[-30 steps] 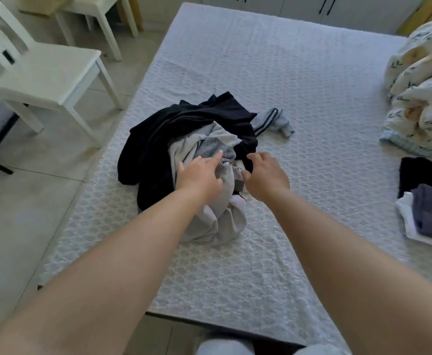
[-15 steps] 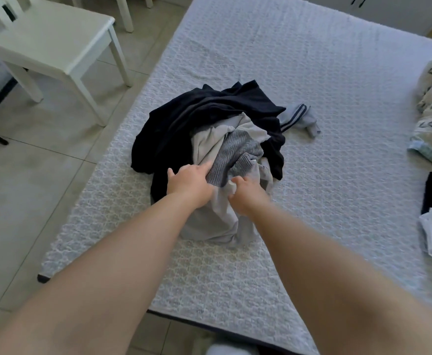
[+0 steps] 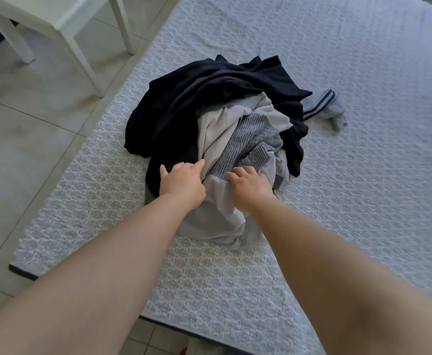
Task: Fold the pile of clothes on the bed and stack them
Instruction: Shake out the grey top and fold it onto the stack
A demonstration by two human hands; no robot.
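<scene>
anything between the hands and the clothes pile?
Nothing visible. The left hand and the right hand already rest on the light grey garment at the near edge of the pile. A ribbed grey knit lies just beyond their fingers, black clothing behind.

Chair (image 3: 56, 19) cropped (top edge)

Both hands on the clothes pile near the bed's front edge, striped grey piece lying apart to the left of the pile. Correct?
Not quite. The striped grey piece lies to the right of the pile, not the left, as the head view shows. The rest holds: left hand and right hand are both on the pile, near the bed's front edge.
</scene>
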